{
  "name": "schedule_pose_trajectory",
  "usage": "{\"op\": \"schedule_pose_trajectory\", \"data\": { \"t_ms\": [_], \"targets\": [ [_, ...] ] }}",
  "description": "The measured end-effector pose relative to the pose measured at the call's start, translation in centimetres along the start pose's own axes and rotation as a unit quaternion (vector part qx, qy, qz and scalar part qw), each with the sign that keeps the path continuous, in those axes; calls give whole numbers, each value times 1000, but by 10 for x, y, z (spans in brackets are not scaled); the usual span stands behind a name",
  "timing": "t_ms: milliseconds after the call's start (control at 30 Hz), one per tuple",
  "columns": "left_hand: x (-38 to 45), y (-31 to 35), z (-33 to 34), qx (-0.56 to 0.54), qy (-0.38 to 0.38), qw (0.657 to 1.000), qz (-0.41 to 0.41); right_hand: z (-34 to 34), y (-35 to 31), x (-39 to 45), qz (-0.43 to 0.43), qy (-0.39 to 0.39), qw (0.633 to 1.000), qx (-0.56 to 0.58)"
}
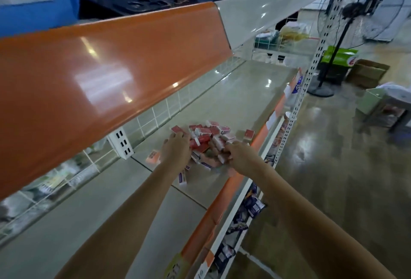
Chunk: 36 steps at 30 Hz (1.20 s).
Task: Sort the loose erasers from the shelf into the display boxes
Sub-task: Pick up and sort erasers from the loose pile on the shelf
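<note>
Roughly two dozen erasers [205,139] heaped; two hands' [176,148] [239,153] fingers' grip indiscernible

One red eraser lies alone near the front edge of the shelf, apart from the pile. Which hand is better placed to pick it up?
The right hand. It lies at the pile's front side, nearer the lone eraser. The left hand is on the pile's far side, so it would have to cross over the pile.

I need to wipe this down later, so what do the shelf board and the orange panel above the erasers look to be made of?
Shelf board: probably painted or coated metal, pale and semi-gloss, mirroring ceiling lights. Orange panel: smooth, very glossy, with sharp highlights, likely enamelled metal or plastic; the look leaves that open.
</note>
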<state>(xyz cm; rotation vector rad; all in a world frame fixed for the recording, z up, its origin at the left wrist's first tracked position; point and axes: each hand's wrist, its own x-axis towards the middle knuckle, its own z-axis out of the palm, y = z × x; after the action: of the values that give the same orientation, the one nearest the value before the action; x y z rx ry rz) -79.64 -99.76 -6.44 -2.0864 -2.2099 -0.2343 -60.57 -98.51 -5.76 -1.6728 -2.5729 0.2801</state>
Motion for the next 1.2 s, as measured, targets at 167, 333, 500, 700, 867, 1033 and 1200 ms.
{"op": "schedule_pose_trajectory", "data": {
  "t_ms": [167, 333, 500, 700, 867, 1033, 1200],
  "targets": [
    [4, 3, 3, 29, 4, 1000, -3, 0, 14, 10, -50, -19, 998, -30],
    [6, 7, -1, 27, 15, 999, -13, 2, 17, 9, -80, 26, 996, -15],
    [5, 5, 3, -28, 41, 998, -32, 6, 18, 4, -103, 47, 991, 68],
    [-8, 8, -8, -166, 83, 979, -87, 14, 12, -4, -128, 96, 981, 107],
    [-32, 17, -30, -285, 67, 944, -149, 15, -1, -6, -140, 94, 980, 110],
    [-56, 22, -36, -453, 33, 860, -232, 18, -7, -5, -164, 136, 969, 123],
    [-76, 33, -41, -596, 20, 758, -263, 15, -5, -8, -204, 153, 953, 166]
  ]
}}
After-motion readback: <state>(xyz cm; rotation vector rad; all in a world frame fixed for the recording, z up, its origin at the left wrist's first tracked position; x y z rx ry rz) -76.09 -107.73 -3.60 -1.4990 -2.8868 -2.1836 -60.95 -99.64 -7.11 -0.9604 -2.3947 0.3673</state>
